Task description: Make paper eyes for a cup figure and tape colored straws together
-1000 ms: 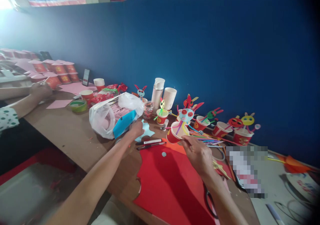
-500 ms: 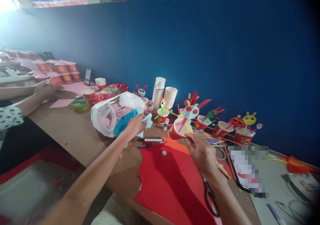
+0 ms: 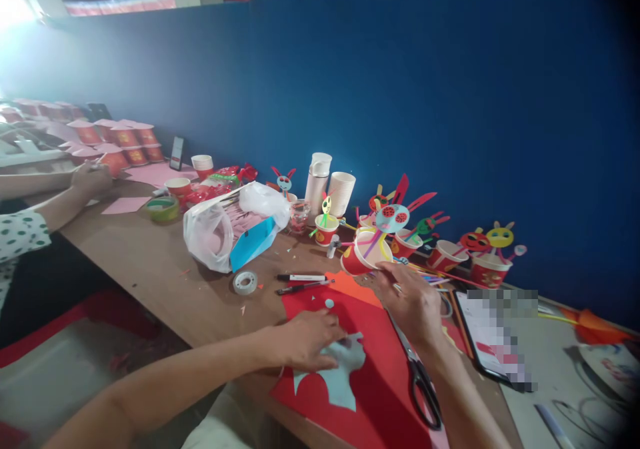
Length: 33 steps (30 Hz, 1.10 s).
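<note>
Cup with rabbit figure held toward desk's far edge, rim pinched in right hand's fingers. Left hand partly hides blue paper near front edge; its grip unclear. Phone screen pixelated.

A blue partition stands behind the brown table.

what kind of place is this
Probably a shared craft workspace: scissors lie on a cut red sheet, several paper cups carry colourful animal-like figures, and a co-worker's hand is at the same long table.
</note>
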{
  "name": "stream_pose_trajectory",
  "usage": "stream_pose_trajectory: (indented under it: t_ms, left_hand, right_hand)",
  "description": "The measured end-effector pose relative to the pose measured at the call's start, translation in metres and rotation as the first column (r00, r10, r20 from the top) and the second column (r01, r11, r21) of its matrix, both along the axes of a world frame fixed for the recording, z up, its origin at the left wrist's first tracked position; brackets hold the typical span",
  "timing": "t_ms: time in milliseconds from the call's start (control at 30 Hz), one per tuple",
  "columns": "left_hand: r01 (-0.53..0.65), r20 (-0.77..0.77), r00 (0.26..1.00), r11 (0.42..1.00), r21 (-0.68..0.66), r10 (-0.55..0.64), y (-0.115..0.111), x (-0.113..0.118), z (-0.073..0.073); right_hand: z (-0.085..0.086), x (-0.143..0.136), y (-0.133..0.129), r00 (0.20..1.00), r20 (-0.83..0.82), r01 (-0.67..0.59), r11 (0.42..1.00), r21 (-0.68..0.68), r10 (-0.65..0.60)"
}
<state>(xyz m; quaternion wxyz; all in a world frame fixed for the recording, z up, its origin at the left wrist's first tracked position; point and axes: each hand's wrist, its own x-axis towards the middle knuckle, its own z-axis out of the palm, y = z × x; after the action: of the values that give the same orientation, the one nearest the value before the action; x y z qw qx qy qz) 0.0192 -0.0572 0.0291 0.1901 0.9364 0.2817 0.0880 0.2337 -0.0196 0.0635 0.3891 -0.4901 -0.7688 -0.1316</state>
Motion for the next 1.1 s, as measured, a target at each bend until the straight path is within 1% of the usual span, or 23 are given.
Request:
stream_pose_trajectory:
  t_ms: [67, 133, 267, 333, 433, 467, 533, 600, 667, 867, 933, 1000, 1100]
  left_hand:
    - [0.027, -0.043, 0.999, 0.996, 0.079, -0.024, 0.002, 0.003, -0.010]
    - [0.033, -0.073, 0.997, 0.987, 0.155, -0.022, 0.004, 0.005, -0.019]
    - [0.044, -0.067, 0.997, 0.962, 0.268, -0.027, 0.010, 0.003, -0.031]
    - [0.004, -0.024, 1.000, 0.958, 0.287, 0.003, 0.014, 0.000, -0.034]
    - [-0.139, 0.028, 0.990, 0.944, 0.301, 0.137, 0.020, -0.004, -0.039]
    - [-0.170, 0.029, 0.985, 0.936, 0.309, 0.170, 0.021, -0.005, -0.041]
    - [-0.171, 0.017, 0.984, 0.926, 0.335, 0.176, 0.023, -0.006, -0.046]
    - [-0.116, 0.004, 0.992, 0.925, 0.362, 0.123, 0.022, -0.005, -0.050]
    - [-0.070, -0.001, 0.997, 0.925, 0.374, 0.076, 0.022, -0.003, -0.051]
    - [-0.044, 0.010, 0.999, 0.919, 0.392, 0.043, 0.026, 0.000, -0.047]
    - [-0.050, 0.055, 0.998, 0.925, 0.378, 0.031, 0.027, 0.000, -0.046]
    - [-0.083, 0.129, 0.991, 0.933, 0.350, 0.040, 0.029, -0.001, -0.046]
    - [-0.106, 0.205, 0.978, 0.949, 0.296, 0.045, 0.032, -0.002, -0.047]
  right_hand:
    - [-0.001, 0.000, 0.000, 1.000, 0.003, 0.001, 1.000, -0.001, -0.001]
    - [-0.001, -0.001, 0.000, 1.000, 0.001, 0.006, 1.000, -0.001, -0.006]
    - [-0.001, -0.001, 0.000, 1.000, 0.000, 0.005, 1.000, 0.013, -0.005]
    - [-0.001, -0.001, 0.001, 1.000, 0.000, 0.005, 1.000, 0.019, -0.005]
    - [-0.001, -0.002, 0.001, 1.000, 0.009, 0.010, 1.000, 0.016, -0.010]
    - [-0.001, -0.002, 0.002, 1.000, 0.012, 0.012, 1.000, 0.014, -0.012]
    - [-0.001, -0.003, 0.002, 1.000, 0.016, 0.009, 1.000, 0.008, -0.009]
    - [-0.001, -0.004, 0.002, 1.000, 0.019, -0.002, 1.000, 0.002, 0.002]
    - [-0.001, -0.005, 0.001, 1.000, 0.026, -0.014, 1.000, -0.004, 0.014]
    - [-0.003, -0.013, 0.003, 0.998, 0.040, -0.041, 0.999, -0.004, 0.041]
    - [-0.002, -0.021, 0.006, 0.997, 0.043, -0.061, 0.998, -0.006, 0.062]
    - [-0.001, -0.032, 0.012, 0.995, 0.061, -0.080, 0.997, -0.020, 0.081]
    - [-0.001, -0.052, 0.021, 0.990, 0.115, -0.073, 0.996, -0.045, 0.077]
